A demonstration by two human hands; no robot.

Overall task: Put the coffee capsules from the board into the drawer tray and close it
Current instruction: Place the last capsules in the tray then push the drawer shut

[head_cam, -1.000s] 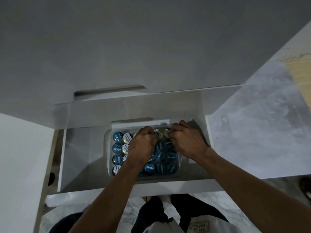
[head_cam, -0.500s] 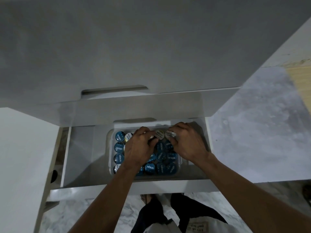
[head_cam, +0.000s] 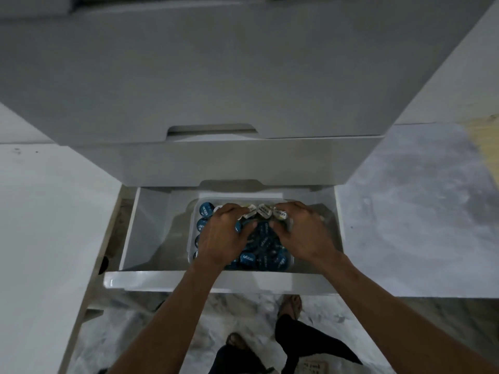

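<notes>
We see the white pull-out drawer (head_cam: 151,233) standing open, and in it a clear plastic rectangular tray (head_cam: 192,225) set toward the right. The tray is packed with small round coffee capsules (head_cam: 266,240), mostly blue-lidded ones face up, with a few pale silver-lidded capsules (head_cam: 264,211) tilted along the far edge.

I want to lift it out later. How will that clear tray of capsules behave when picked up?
The clear tray looks thin-walled, so it may flex. It is packed with coffee capsules, so probably fairly heavy. Tilting could spill the loose ones on top.
</notes>
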